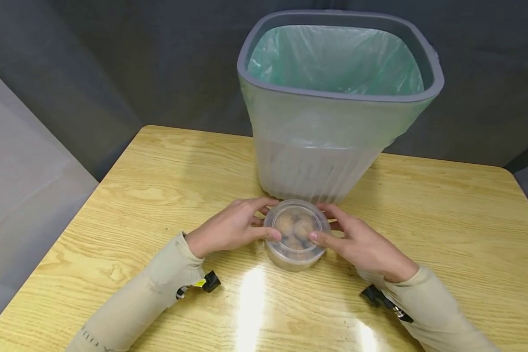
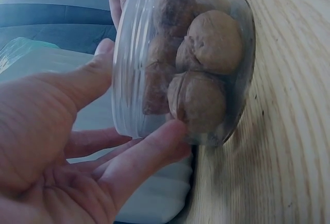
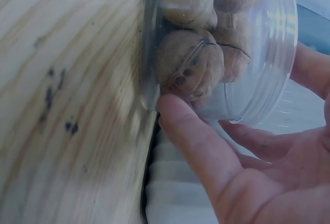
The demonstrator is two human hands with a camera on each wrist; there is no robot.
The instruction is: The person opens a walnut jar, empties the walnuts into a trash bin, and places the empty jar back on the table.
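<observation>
Both hands, left hand [image 1: 229, 227] and right hand [image 1: 356, 239], pinch the lidded clear tub of walnuts [image 1: 296, 233] between them, upright on the surface [image 1: 158, 195], equally near each; the lined bin [image 1: 334, 107] stands just beyond.

Both arms wear long beige sleeves [image 1: 145, 298] ending at the wrist. A small black clip-mounted device [image 1: 211, 282] sits under each cuff; the left one carries a yellow tag.

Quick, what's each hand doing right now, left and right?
Left hand: fingers grip the clear walnut container by its left side.
Right hand: fingers grip the same container from the right.
</observation>
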